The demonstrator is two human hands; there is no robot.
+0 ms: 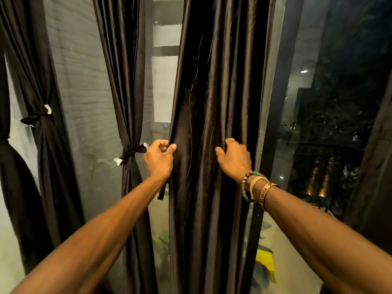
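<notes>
A dark brown satin curtain panel (203, 85) hangs loose in front of me at the centre of the view. My left hand (159, 160) pinches its left edge at about waist height, fingers curled round the fabric. My right hand (233, 158) grips a bunch of folds on the panel's right side, with bracelets on that wrist. A thin dark tie strap (162, 190) dangles below my left wrist.
To the left, a second curtain (125, 81) is gathered with a knotted tie (132, 154), and a third tied one (40, 115) hangs at far left. Glass panes stand behind them. A dark window frame (282, 85) rises on the right, with night-time trees and lights outside.
</notes>
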